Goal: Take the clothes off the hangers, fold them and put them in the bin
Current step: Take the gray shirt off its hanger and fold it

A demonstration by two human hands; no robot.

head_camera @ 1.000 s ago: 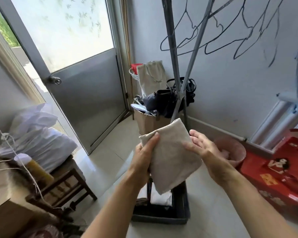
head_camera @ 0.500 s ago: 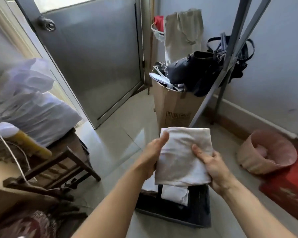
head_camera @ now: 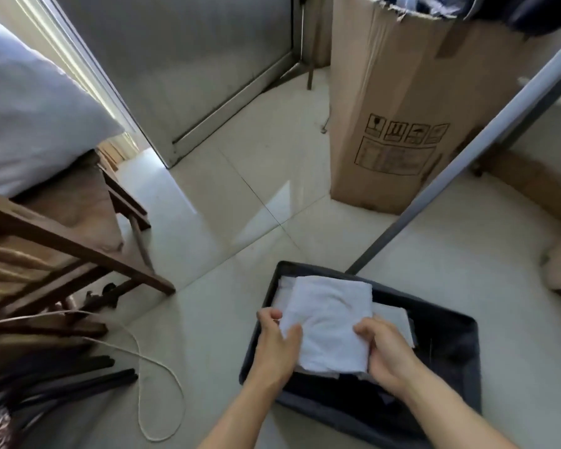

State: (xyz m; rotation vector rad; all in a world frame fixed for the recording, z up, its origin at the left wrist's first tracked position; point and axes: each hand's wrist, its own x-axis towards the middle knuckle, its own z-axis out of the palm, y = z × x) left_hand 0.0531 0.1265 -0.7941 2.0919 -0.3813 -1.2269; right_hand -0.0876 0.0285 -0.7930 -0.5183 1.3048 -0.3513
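A folded white garment [head_camera: 329, 322] lies low inside the dark bin [head_camera: 447, 338] on the floor, on top of other folded white clothes [head_camera: 392, 315]. My left hand [head_camera: 277, 346] grips the garment's left edge, thumb on top. At its right edge my right hand [head_camera: 386, 350] holds it with curled fingers. No hangers are in view.
A tall cardboard box [head_camera: 399, 118] stands behind the bin, and a grey rack pole [head_camera: 467, 157] slants down to the bin's far rim. A wooden chair [head_camera: 78, 241] with a white bag [head_camera: 30, 108] is at left. A white cord [head_camera: 149, 384] lies on the tile floor.
Both hands have carried the folded garment from chest height down into the bin. The view has tilted downward, so the rack top and hangers have left the frame.
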